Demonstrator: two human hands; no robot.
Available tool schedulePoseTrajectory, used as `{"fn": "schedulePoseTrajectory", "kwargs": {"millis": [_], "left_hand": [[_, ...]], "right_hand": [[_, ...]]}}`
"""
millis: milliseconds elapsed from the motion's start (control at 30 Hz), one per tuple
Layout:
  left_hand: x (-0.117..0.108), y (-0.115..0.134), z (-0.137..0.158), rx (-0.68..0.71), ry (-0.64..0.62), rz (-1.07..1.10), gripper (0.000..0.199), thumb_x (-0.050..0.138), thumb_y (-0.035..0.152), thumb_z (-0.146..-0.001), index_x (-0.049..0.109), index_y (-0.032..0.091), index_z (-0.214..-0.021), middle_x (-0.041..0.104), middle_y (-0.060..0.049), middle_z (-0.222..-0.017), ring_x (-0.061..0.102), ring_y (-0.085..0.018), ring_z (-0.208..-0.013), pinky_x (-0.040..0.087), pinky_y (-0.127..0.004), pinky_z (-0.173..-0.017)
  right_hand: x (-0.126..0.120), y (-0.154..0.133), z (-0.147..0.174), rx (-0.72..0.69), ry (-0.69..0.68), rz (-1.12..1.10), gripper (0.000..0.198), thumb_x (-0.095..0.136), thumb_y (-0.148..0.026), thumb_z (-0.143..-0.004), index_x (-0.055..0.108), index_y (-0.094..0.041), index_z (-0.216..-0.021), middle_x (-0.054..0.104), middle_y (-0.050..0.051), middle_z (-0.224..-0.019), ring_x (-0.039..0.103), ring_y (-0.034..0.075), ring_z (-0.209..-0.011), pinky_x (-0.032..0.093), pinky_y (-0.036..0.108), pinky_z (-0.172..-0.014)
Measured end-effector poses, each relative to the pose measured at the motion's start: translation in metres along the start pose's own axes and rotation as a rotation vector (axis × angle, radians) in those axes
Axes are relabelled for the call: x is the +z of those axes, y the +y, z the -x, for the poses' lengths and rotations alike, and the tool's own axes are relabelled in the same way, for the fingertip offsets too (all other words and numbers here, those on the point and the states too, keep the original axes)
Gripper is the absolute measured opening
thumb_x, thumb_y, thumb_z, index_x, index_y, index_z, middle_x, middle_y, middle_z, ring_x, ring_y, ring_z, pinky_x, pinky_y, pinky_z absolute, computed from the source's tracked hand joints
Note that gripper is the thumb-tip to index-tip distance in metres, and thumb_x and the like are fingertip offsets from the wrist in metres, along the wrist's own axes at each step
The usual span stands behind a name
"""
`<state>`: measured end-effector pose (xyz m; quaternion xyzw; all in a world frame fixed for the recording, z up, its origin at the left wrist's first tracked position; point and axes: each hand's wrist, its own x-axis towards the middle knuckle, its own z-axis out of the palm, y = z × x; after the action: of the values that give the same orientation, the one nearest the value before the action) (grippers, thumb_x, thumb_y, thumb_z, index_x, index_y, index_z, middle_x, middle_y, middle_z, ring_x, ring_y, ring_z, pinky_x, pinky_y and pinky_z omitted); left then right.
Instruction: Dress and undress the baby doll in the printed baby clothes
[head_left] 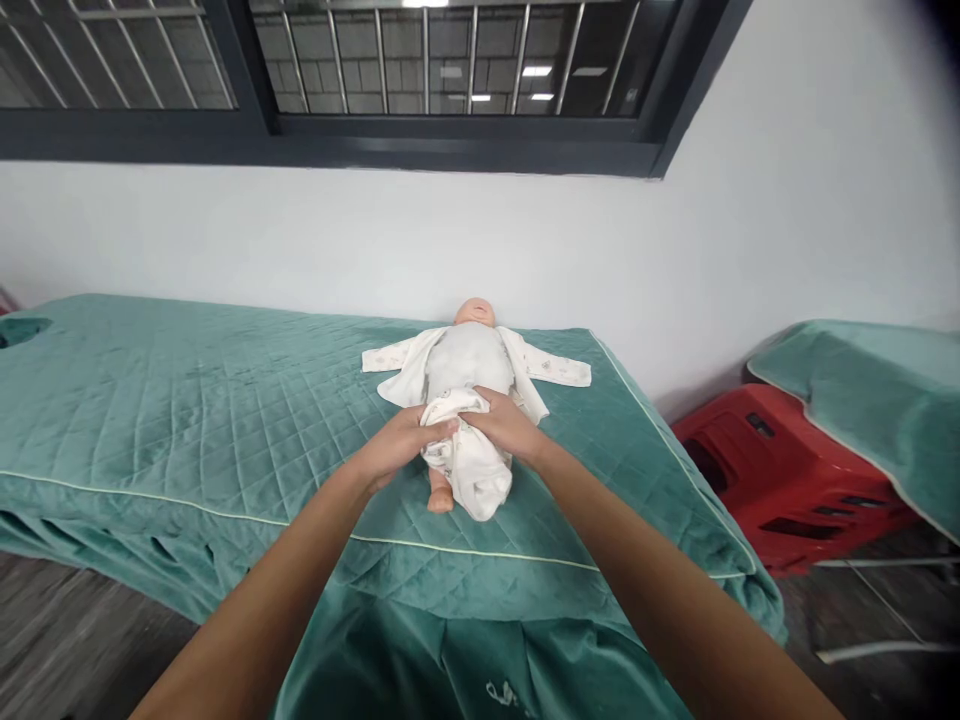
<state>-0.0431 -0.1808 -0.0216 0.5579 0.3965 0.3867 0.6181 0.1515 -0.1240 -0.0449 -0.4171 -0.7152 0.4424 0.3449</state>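
Head view: left fingers (441, 431), right fingers (486, 420) gripping-tight on white garment (480, 473)

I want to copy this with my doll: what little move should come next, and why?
Perhaps spread the bunched cloth wider, toward the bare foot: the left hand and right hand both grip it over the doll, and that foot sticks out uncovered.

My left hand (401, 442) has loads of room to slide out at 9 o'clock, just bed (187, 400). At 12 the doll (469, 358) blocks me, wall (300, 240) right behind its head. Jacket sleeves (560, 367) poke out at 10 and 2. My right hand (508, 426) gets some bed at 3, then a stool (787, 485) past it.
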Motion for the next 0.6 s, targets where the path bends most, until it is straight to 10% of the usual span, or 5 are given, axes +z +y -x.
{"fn": "schedulePoseTrajectory", "kwargs": {"millis": [267, 600], "left_hand": [[0.028, -0.017, 0.025, -0.043, 0.207, 0.369, 0.042, 0.074, 0.044, -0.074, 0.072, 0.014, -0.103, 0.073, -0.007, -0.086, 0.064, -0.019, -0.074, 0.047, -0.028, -0.069], [0.082, -0.024, 0.079, -0.161, 0.446, 0.621, 0.04, 0.075, 0.038, -0.074, 0.072, 0.019, -0.109, 0.073, -0.009, -0.109, 0.066, -0.028, -0.103, 0.051, -0.037, -0.087]], "right_hand": [[0.008, -0.006, 0.001, -0.034, -0.088, 0.341, 0.02, 0.062, -0.038, -0.08, 0.061, -0.019, -0.086, 0.065, -0.001, -0.079, 0.059, 0.016, -0.07, 0.041, 0.024, -0.06], [0.013, -0.007, 0.006, -0.049, -0.152, 0.597, 0.005, 0.071, -0.027, -0.072, 0.069, -0.023, -0.075, 0.07, 0.001, -0.075, 0.061, 0.018, -0.071, 0.035, 0.026, -0.061]]}}
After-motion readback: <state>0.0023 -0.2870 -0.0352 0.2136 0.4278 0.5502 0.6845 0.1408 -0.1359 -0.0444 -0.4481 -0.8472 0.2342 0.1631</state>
